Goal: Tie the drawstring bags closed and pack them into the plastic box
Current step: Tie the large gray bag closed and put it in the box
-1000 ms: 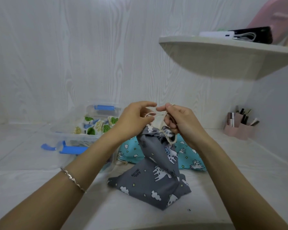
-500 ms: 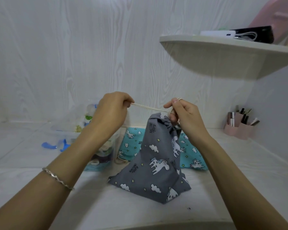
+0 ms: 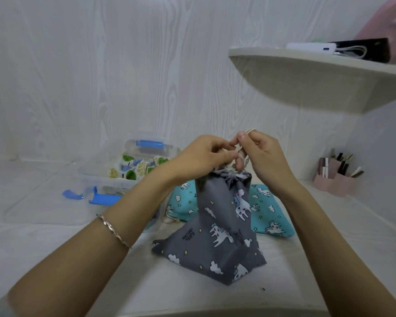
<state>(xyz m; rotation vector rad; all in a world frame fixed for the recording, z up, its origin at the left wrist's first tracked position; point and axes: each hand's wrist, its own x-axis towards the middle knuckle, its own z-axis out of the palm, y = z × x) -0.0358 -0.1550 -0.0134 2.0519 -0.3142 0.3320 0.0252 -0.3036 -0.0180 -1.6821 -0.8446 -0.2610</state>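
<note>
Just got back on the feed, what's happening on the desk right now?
A person is tying the grey unicorn bag shut. The left hand and right hand both pinch its cream drawstring just above the gathered neck, while the bag stands on the white desk. A teal unicorn bag lies behind it, not yet packed. The clear plastic box sits to the left with a tree-print bag inside.
</note>
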